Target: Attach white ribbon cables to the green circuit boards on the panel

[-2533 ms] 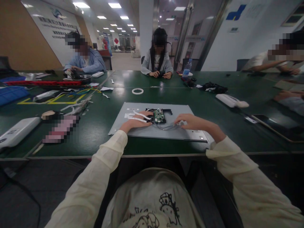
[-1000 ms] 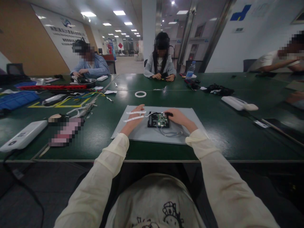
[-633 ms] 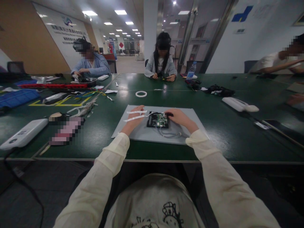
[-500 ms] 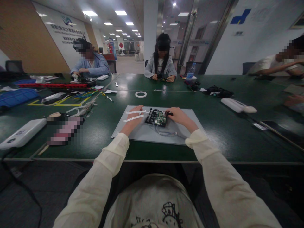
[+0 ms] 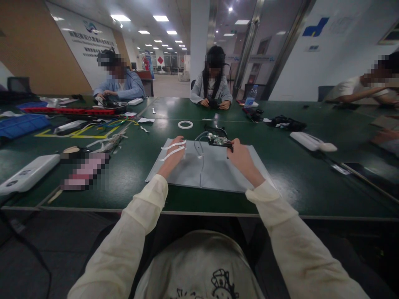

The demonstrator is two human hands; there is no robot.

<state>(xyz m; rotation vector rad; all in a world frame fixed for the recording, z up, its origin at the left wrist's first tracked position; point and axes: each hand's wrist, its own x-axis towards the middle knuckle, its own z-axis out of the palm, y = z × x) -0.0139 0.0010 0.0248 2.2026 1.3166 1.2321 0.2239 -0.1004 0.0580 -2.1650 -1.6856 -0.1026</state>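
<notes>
In my right hand is the edge of a black plastic frame carrying a green circuit board, held tilted above the far part of a grey mat. Grey cables hang from its left side, one trailing down over the mat. My left hand lies over the mat's left side, apart from the board, its fingers loosely bent and partly hidden. Two white tape strips are stuck across the back of that hand. A small pale patch beside its fingers is too blurred to name.
A white tape roll lies beyond the mat. To the left are a white power bank, loose wires and a blue tray. A white device lies right. Other people sit around the green table.
My right hand has lifted and tilted the framed circuit board, moving it away from my left hand. The cables now hang on its left side instead of lying in front.
</notes>
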